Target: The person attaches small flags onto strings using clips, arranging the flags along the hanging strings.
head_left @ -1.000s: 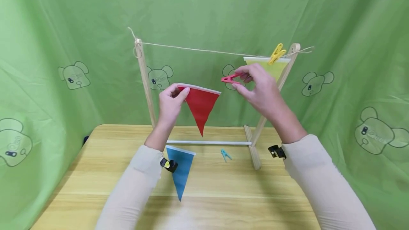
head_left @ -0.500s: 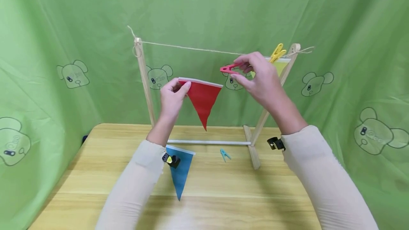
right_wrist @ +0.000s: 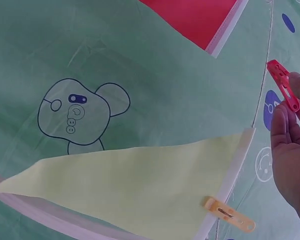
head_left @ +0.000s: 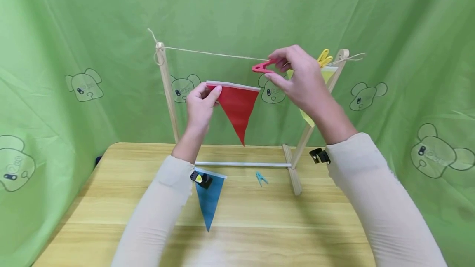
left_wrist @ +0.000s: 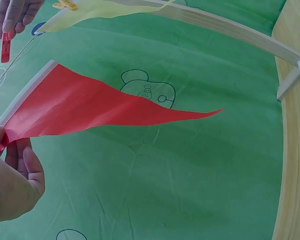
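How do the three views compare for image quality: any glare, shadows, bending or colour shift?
Head view: bright, with pale glare on the table near the bottom edge and soft shadow toward the right; left wrist view: dimmer, the red flag clearly outlined, the wooden post bowed, likely by the lens; right wrist view: also dimmer, the yellow clip looking orange.

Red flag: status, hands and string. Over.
Left hand pinches red flag near corner. Right hand holds red peg. Flag off string. Yellow flag occupies string's right end.
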Demonstrator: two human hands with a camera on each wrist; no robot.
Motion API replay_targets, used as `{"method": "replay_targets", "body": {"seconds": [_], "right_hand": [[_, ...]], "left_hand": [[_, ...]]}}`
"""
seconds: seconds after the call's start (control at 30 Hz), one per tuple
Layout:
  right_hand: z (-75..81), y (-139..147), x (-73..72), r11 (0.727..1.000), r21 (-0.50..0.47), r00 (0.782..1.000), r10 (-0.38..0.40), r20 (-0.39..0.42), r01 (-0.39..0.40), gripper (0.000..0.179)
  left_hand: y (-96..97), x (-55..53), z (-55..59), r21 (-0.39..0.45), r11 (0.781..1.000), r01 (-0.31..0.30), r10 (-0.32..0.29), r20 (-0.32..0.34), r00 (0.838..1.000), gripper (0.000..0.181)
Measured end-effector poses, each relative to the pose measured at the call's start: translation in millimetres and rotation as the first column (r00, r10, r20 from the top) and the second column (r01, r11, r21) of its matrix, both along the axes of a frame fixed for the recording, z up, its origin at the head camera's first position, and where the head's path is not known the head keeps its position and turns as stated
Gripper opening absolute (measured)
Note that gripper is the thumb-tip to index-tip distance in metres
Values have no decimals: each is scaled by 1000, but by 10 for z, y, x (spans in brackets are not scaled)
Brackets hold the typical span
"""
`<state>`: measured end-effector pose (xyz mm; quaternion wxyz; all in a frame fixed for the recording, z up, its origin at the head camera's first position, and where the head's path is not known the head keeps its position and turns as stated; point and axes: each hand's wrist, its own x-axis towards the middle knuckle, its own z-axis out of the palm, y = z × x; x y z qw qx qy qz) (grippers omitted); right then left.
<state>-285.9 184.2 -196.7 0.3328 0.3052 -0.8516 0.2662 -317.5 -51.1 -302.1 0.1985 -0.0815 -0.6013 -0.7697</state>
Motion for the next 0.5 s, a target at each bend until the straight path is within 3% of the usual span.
{"method": "replay_targets", "body": {"seconds": [0.5], "right_hand": [[156,-60,-55,999,-1,999,-33,23,33,32]], "left_hand": [[23,-36,153,-3,1000,15,-15,-9,1000,14]]}}
